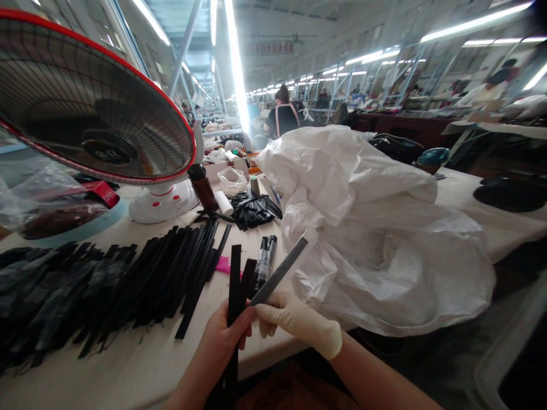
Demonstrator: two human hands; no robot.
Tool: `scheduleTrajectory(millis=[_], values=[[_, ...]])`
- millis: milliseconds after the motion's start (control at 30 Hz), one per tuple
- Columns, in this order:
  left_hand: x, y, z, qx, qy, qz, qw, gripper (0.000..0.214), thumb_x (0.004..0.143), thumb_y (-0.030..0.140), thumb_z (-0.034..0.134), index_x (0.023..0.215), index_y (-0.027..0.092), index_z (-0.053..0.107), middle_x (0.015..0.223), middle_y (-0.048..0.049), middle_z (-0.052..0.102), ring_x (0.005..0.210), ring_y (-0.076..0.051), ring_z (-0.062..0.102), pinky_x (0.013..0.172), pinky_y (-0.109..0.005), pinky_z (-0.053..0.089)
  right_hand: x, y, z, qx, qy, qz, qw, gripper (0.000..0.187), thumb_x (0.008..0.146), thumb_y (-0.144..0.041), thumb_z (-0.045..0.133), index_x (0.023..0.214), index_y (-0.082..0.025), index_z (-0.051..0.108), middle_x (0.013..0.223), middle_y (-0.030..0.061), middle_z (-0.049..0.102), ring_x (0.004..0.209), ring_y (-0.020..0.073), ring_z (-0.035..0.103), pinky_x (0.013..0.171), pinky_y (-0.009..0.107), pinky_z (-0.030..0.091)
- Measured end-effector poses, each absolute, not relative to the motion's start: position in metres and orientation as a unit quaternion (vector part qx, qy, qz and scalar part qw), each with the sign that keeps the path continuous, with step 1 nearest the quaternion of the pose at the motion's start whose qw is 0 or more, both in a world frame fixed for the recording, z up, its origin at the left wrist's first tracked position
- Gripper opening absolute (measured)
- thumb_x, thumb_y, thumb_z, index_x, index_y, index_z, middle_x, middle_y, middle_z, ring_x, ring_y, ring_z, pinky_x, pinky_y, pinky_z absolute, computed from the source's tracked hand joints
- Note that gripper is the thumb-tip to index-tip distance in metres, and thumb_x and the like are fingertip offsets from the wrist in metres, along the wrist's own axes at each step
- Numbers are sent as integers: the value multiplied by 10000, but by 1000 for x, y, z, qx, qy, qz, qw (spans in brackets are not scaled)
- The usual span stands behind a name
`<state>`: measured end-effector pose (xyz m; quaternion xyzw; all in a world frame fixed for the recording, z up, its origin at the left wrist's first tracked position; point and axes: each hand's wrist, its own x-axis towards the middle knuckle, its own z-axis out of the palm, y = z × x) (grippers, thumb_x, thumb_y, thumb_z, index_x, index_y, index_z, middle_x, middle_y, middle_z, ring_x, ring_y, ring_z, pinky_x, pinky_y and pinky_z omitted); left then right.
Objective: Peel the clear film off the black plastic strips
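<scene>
Closest to my feed, the left hand [226, 336] is closed around two black strips [234, 279], thumb pressed over them, holding them upright above the table [141, 364] edge. Just beside it I see the gloved right hand [294, 322], fingers curled, thumb and forefinger pinching the low end of a grey strip [280, 272] that slants up to the right. Left of them lies a strip pile [128, 285]; behind, pens [265, 261], a white bag [376, 228] and a fan [85, 97].
</scene>
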<state>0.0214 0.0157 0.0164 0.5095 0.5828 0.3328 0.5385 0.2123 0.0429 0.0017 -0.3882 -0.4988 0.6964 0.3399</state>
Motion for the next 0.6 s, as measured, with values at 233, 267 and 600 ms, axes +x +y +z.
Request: scheduleTrajectory(millis=[233,267,600], values=[[26,10,10,500,606,345,514,347,667,499,654,708,169,556,406,82,446,325,-54,338,367,-185,234,213,50,-6,-411,-374,605,570,489,792,-621,499,870,-180,697,456,-69,317,439,90,265,448,260,206],[29,10,8,501,605,354,508,344,671,500,648,714,170,558,408,81,448,327,-58,344,367,-186,242,205,48,-11,-405,-361,620,567,490,782,-612,522,874,-164,698,447,-72,314,427,85,254,440,262,184],[10,74,-17,476,660,355,460,266,700,399,659,721,138,612,592,-21,641,502,-143,587,459,-220,414,242,39,-2,-448,-403,555,573,458,802,-573,512,1019,-202,671,512,-39,509,469,96,411,482,231,315]])
